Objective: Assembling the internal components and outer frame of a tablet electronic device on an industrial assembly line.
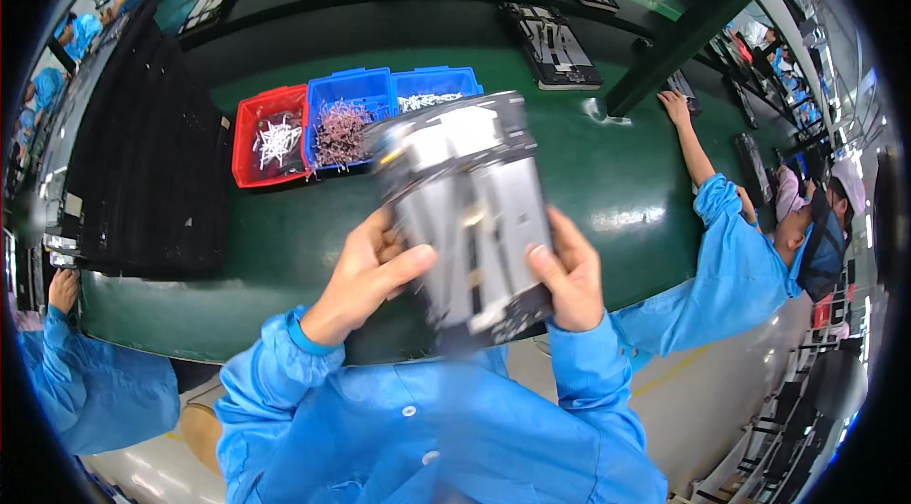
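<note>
Between my two hands is a flat, tablet-like device (508, 219) with a black frame, silver panels and a bright white strip at its far end. It is raised above the green table, tilted and somewhat blurred. My left hand (356, 281) is closed on its left edge, the thumb over the top face. At the right edge my right hand (571, 278) grips it the same way, with the thumb on a silver panel. Fingers beneath the device are hidden. Just beyond it are a red bin (245, 139) with white stick-like pieces and a blue bin (349, 82) with pinkish small parts.
Another blue bin (432, 79) holds white pieces. Tall black stacks (152, 153) stand at the left. A similar device (553, 46) lies at the back, near a dark green post (678, 44). A co-worker's arm (697, 153) reaches over the green table (285, 238) from the right.
</note>
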